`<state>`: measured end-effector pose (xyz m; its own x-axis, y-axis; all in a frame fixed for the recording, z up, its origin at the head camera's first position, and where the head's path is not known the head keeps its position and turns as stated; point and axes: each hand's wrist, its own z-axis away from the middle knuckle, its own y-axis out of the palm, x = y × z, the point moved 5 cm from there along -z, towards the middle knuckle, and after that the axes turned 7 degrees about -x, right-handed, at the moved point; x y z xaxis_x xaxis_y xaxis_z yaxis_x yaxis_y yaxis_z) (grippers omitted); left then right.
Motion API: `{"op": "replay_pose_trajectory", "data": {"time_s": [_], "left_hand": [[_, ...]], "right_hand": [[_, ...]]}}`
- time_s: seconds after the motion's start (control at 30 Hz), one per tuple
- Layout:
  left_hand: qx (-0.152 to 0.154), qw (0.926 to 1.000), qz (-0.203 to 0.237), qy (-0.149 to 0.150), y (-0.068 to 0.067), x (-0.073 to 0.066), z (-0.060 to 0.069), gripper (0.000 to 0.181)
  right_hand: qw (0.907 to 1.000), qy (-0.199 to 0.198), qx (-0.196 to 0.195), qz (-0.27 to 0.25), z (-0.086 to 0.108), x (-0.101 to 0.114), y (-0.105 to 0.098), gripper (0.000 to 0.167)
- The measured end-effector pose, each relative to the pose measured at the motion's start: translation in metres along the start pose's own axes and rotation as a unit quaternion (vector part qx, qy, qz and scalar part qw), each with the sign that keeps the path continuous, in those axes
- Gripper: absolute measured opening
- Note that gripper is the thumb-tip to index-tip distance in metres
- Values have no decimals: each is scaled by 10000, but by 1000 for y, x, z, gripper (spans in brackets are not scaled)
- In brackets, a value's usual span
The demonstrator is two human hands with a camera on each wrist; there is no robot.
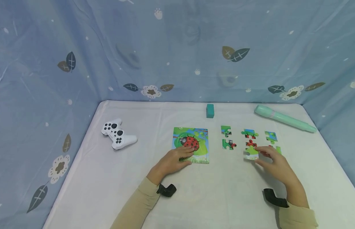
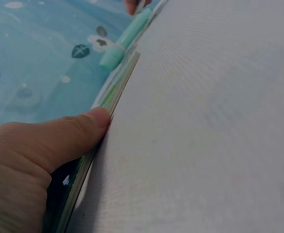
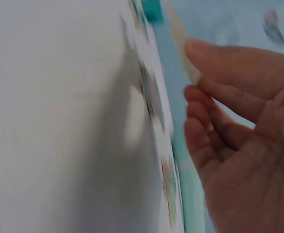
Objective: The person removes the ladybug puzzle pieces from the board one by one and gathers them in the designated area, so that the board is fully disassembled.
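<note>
My left hand (image 1: 173, 160) rests on the lower left of a square ladybug puzzle (image 1: 203, 143), its fingers laid over the picture. In the left wrist view the thumb touches the edge of the puzzle board (image 2: 125, 80). Farther right, my right hand (image 1: 276, 165) pinches a green and red puzzle piece (image 1: 252, 153) between thumb and fingers. The right wrist view shows that piece edge-on, raised off the table. Around it lie several loose pieces, among them a ladybug-leg piece (image 1: 229, 144) and a blue-topped piece (image 1: 249, 133). Another piece (image 1: 278, 149) is partly hidden by the right hand.
A white game controller (image 1: 119, 134) lies at the left. Toward the back are a small teal block (image 1: 210, 111) and a long mint-green microphone-shaped object (image 1: 284, 118). A white cloth covers the table (image 1: 211, 197), and blue patterned cloth (image 1: 191, 47) hangs behind it.
</note>
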<state>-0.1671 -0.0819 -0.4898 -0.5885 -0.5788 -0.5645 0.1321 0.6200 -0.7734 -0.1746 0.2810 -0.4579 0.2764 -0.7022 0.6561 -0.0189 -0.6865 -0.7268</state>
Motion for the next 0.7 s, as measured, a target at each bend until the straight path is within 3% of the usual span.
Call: {"op": "replay_pose_trajectory", "data": {"time_s": [0.2,0.37,0.53,0.7], "left_hand": [[12,10000,44,-73,-2,-2,-1,42],[24,9999,37,-145,-2,-1,0,42],[9,9998,33,-195,-2,0,1,43],[-121,9999,96,-35,-3,-2,0,42]], "right_hand": [[9984,562,92,58,21,-35,-29,47],[9954,946,146,-57,36,-56,-42,50],[9956,905,112,-208,42,-62,-43,48],[9966,769,18,-287,44,-63,-41,47]]}}
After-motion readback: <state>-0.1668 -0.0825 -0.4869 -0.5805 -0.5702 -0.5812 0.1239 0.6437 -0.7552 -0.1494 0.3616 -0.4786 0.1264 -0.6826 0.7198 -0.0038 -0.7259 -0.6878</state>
